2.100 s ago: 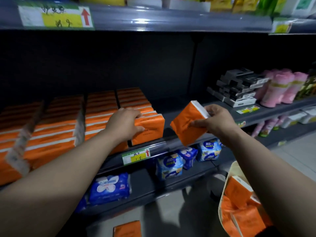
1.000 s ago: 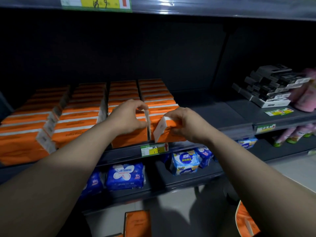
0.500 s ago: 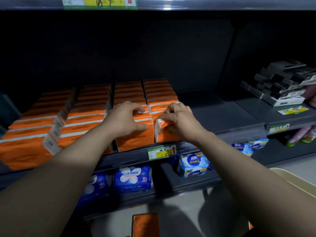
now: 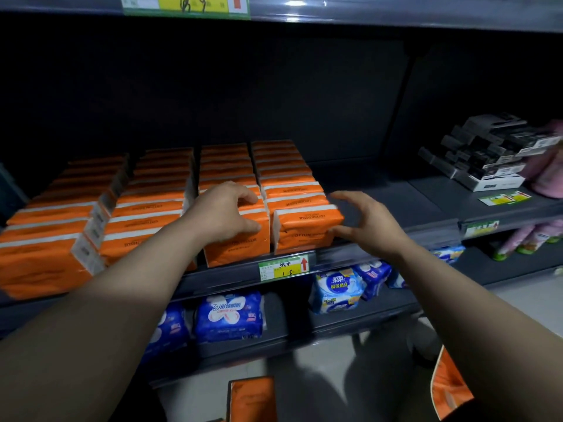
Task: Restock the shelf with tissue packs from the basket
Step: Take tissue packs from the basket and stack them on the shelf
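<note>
On the middle shelf (image 4: 380,243), orange tissue packs (image 4: 164,193) stand in four columns that run front to back. A bare stretch of shelf lies to their right.

Left hand (image 4: 222,213): the grip is grasping the third-column front pack (image 4: 240,251), with the fingers curled over its top edge and the thumb on its front face.

Right hand (image 4: 365,223): the grip is released, with the fingers spread and relaxed. The thumb touches the right edge of the fourth-column front pack (image 4: 307,231); the other fingers hover just beside that pack's upper right corner. This pack stands upright at the shelf's front edge, touching the third-column front pack on its left.

A yellow price tag (image 4: 285,267) is clipped to the shelf rail directly below these two packs. Blue wrapped packs (image 4: 228,318) lie on the lower shelf. Black boxes (image 4: 487,153) are stacked well apart to the right. One loose orange pack (image 4: 253,397) shows at the bottom edge, and another orange pack (image 4: 447,388) shows at the lower right.
</note>
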`<state>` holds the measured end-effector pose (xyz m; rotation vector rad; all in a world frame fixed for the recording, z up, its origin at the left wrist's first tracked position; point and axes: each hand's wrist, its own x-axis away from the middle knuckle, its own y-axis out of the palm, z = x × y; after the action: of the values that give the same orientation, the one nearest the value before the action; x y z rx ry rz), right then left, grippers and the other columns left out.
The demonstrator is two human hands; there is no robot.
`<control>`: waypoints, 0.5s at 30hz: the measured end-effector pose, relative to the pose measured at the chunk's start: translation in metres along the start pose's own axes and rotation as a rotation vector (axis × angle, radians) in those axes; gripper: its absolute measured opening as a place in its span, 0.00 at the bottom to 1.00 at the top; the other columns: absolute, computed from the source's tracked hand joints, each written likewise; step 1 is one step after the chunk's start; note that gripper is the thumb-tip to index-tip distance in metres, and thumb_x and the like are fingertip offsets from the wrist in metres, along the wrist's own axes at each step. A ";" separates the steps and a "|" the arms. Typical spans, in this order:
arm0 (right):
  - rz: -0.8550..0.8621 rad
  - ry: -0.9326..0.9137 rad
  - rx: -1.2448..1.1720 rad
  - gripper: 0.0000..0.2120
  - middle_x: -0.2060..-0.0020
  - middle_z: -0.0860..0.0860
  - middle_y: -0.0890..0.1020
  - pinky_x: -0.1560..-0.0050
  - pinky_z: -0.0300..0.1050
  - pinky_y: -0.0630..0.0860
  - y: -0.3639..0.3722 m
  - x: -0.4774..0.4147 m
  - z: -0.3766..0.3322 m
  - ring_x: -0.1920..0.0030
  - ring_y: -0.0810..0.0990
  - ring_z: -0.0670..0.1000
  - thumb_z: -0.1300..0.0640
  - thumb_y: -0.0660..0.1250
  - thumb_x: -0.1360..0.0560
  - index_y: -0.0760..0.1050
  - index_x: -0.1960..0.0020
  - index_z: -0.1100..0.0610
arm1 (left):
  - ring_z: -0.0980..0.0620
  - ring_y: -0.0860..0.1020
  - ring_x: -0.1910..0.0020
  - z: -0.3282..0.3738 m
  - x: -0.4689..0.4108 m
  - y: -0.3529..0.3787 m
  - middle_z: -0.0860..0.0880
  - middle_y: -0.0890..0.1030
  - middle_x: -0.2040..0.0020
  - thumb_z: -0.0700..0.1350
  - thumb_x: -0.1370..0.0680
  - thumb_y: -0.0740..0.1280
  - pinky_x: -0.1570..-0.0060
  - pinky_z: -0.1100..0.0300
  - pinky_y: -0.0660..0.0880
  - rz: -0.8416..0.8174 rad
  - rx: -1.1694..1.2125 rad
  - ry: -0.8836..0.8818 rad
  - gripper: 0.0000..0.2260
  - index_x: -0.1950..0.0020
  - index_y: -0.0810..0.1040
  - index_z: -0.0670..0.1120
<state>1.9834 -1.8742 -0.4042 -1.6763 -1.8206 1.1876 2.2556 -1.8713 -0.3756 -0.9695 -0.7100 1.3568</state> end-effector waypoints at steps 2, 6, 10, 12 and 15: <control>0.017 0.018 -0.040 0.26 0.38 0.48 0.77 0.37 0.41 0.68 0.000 0.002 0.004 0.36 0.74 0.48 0.57 0.75 0.31 0.74 0.34 0.51 | 0.51 0.71 0.36 0.000 0.001 0.000 0.53 0.72 0.34 0.52 0.33 0.77 0.37 0.54 0.71 -0.013 -0.006 0.008 0.25 0.37 0.76 0.54; 0.007 0.016 -0.060 0.22 0.42 0.46 0.81 0.39 0.42 0.71 0.006 0.001 0.003 0.39 0.77 0.45 0.59 0.71 0.28 0.75 0.35 0.50 | 0.51 0.71 0.35 0.001 0.004 0.002 0.52 0.72 0.33 0.51 0.32 0.76 0.37 0.56 0.70 -0.016 -0.017 0.022 0.26 0.36 0.75 0.52; 0.011 0.038 -0.077 0.24 0.42 0.46 0.81 0.38 0.47 0.73 0.007 0.002 0.002 0.39 0.77 0.45 0.58 0.72 0.28 0.73 0.33 0.48 | 0.51 0.71 0.35 0.003 0.006 0.002 0.52 0.71 0.33 0.51 0.31 0.76 0.38 0.58 0.69 -0.016 -0.028 0.026 0.26 0.35 0.74 0.52; -0.002 0.062 -0.068 0.29 0.39 0.48 0.79 0.38 0.48 0.73 0.005 0.004 0.001 0.39 0.77 0.48 0.56 0.73 0.29 0.69 0.30 0.50 | 0.52 0.71 0.35 0.005 0.007 0.003 0.52 0.71 0.33 0.51 0.31 0.76 0.40 0.61 0.67 -0.015 -0.032 0.028 0.26 0.34 0.74 0.51; -0.014 0.074 -0.039 0.36 0.33 0.48 0.74 0.39 0.45 0.70 0.001 0.007 0.000 0.47 0.77 0.49 0.50 0.74 0.30 0.63 0.26 0.52 | 0.52 0.71 0.35 0.009 0.010 0.003 0.52 0.73 0.34 0.52 0.30 0.75 0.41 0.62 0.66 0.005 -0.036 0.047 0.25 0.35 0.75 0.51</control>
<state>1.9827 -1.8676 -0.4071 -1.7024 -1.8184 1.0761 2.2472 -1.8599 -0.3750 -1.0294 -0.6991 1.3257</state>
